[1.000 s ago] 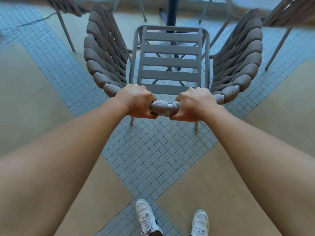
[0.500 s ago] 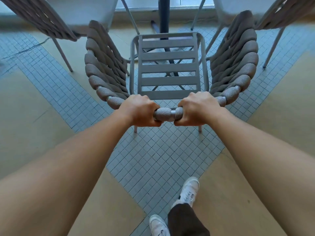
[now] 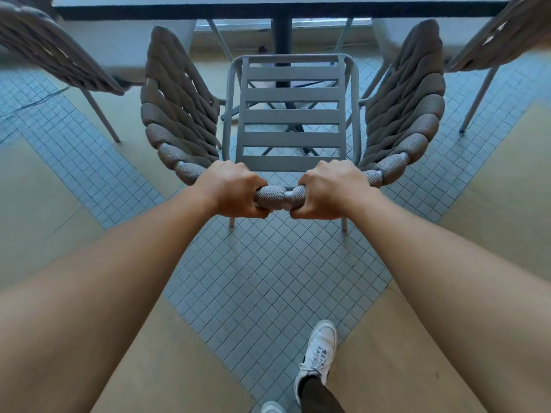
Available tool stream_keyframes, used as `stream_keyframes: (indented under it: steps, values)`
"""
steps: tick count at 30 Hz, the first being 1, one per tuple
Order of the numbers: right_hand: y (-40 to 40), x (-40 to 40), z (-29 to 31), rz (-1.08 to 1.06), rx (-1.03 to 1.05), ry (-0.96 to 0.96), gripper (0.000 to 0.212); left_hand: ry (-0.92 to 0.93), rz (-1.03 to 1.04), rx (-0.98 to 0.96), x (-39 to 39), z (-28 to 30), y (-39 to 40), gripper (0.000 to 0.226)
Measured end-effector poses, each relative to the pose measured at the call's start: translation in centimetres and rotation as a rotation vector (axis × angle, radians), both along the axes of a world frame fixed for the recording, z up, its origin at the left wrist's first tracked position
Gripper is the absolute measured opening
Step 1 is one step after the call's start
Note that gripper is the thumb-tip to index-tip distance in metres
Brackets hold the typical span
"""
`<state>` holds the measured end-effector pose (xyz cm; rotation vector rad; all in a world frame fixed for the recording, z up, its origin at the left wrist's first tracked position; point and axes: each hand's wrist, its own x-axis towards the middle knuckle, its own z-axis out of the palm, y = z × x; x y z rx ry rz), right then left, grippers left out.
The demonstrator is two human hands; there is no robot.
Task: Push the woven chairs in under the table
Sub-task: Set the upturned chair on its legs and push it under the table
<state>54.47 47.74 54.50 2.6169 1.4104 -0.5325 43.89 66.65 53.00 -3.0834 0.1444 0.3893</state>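
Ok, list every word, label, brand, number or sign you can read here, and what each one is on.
None can be read.
The woven chair, the table edge, the tiled floor and the neighbouring chairs carry no visible print.
The white shoe shows no legible brand; any mark there is too small to tell.

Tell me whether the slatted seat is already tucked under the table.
No: the slatted seat lies wholly short of the table edge, both hands gripping the chair's back rail.
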Motion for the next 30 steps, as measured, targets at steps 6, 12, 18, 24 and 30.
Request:
stream_keyframes:
  steps: [6,12,18,24,30]
  values:
    - [0.5,0.6,0.1,0.015,-0.028,0.022,0.056,0.002,0.038,-0.024,0.6,-0.2,0.2,0.063]
    - [0.4,0.6,-0.1,0.007,-0.009,0.010,0.055,-0.010,0.054,-0.032,0.5,0.0,0.1,0.061]
    - [0.0,-0.1,0.0,-0.040,0.003,-0.013,0.056,0.104,0.117,-0.040,0.3,0.9,-0.5,0.059]
    - [-2.2,-1.8,-0.6,-0.119,0.367,0.010,0.062,-0.119,0.221,-0.174,-2.5,1.2,-2.0,0.056]
    - [-2.0,-6.5,-1.1,-1.289,0.931,0.012,0.111,-0.440,1.440,-0.767,-4.6,0.4,-3.8,0.123]
